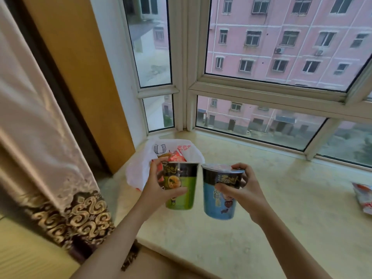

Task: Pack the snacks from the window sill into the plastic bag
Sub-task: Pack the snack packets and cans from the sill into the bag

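Hands both loaded above the window sill (261,198): left hand (161,190) grips green noodle cup (181,190), right hand (239,190) blue noodle cup (217,200); plastic bag (161,156) behind already holds red packets, one snack packet (364,198) remains at right.

Showing green under a black band on the left cup (179,186), blue under black on the right cup (220,195). Behind the cups, showing white with red print on the bag (141,170). Left of the cups, displaying gold scrolls on the dark curtain (80,218) hem. Right of the cups, showing red and white on the packet (363,196).
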Demonstrator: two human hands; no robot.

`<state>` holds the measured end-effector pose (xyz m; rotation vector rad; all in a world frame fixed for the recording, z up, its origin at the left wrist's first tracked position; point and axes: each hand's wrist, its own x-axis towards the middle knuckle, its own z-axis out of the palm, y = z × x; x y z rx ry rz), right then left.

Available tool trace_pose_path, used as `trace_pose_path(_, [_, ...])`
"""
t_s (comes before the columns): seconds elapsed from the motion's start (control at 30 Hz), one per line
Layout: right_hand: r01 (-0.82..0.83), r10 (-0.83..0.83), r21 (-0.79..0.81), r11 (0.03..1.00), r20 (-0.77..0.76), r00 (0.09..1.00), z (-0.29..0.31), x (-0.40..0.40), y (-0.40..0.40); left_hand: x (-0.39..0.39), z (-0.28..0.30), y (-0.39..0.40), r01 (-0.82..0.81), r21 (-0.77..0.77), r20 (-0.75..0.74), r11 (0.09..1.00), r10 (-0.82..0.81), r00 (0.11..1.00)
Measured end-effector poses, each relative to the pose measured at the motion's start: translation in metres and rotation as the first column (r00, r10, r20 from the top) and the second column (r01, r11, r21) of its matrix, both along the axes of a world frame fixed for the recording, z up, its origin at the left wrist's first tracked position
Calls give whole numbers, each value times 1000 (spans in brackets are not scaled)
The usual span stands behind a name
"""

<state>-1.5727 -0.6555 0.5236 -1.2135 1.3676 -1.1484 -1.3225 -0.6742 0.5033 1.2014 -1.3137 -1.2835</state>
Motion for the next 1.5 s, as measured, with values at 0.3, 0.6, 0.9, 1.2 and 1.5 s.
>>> trace_pose_path(0.3, [10,-8,108,994,-21,1000,-45,52,-81,57,-58,-70,-90,130,91,987,79,993])
trace_pose_path(0.6, [64,-73,216,974,33,997,-114,74,-196,53,-119,-166,-220,220,157,950,188,970])
trace_pose_path(0.9, [165,-161,226,960,-33,986,-151,105,-264,60,-153,-268,-236,160,167,959,209,964])
trace_pose_path(1.2, [333,-349,312,890,-5,937,-205,158,-267,65,-198,-349,-244,102,243,964,214,946])
trace_pose_path(1.5, [306,-181,260,916,-412,893,-242,190,-269,72,-211,-382,-125,138,320,982,75,944])
